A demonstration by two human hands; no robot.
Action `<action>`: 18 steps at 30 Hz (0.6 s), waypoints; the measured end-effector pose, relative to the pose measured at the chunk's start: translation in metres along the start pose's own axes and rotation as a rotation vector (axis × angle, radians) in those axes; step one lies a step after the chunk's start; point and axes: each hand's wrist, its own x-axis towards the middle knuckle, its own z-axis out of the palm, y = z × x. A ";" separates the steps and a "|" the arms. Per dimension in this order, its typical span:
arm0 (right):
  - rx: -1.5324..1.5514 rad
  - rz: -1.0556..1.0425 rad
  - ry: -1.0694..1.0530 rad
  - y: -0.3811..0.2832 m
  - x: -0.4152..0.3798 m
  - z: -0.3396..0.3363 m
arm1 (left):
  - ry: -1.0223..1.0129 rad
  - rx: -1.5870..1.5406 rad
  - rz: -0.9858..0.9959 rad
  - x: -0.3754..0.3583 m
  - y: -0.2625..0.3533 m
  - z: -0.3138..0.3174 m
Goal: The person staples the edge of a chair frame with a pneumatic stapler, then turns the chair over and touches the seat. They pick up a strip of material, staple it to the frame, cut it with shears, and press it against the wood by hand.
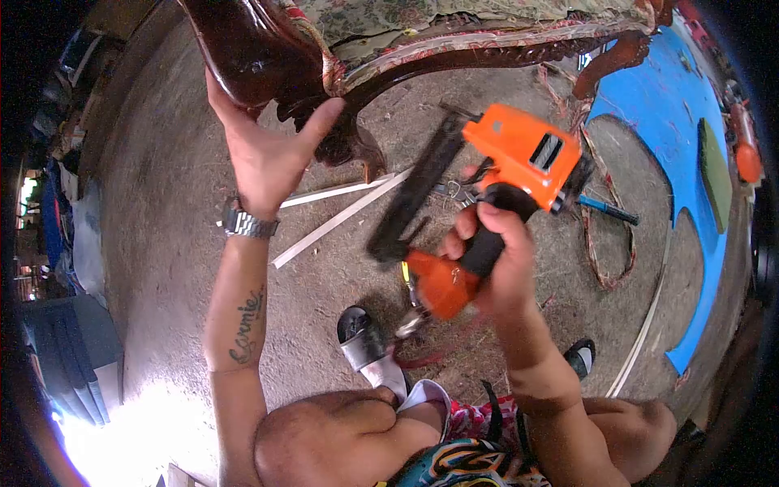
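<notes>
In my right hand point(507, 243), the fingers wrap around the black grip of an orange pneumatic staple gun point(519, 150). Its long dark magazine point(418, 187) points up and to the left, and the tool is slightly blurred. A metal air fitting point(411, 325) shows at its lower end. My left hand point(268, 158) cups the dark, glossy carved wood point(260, 57) of an upholstered seat from below. Its thumb stretches out to the right, while its fingertips are hidden behind the wood. Floral fabric point(389, 24) and a frayed lower edge point(487, 50) run along the seat.
Pale wooden strips point(337, 219) lie on the concrete floor beneath the seat. To the right are a blue sheet point(649, 114) with cut curves, a blue-handled tool point(608, 209) and a loop of torn trim point(596, 276). Dark stacked panels point(69, 349) stand at left.
</notes>
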 end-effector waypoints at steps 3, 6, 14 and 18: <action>-0.481 -0.168 0.114 -0.022 0.003 -0.032 | 0.088 0.102 -0.009 -0.003 -0.005 0.017; -1.055 -0.090 0.201 -0.041 0.005 -0.063 | 0.123 0.093 -0.006 -0.003 -0.015 0.022; -1.845 -0.044 0.461 -0.004 0.008 -0.186 | 0.121 -0.013 -0.015 -0.007 -0.006 0.023; -2.018 -0.103 0.428 0.005 0.004 -0.225 | 0.272 0.039 -0.034 -0.003 -0.003 0.039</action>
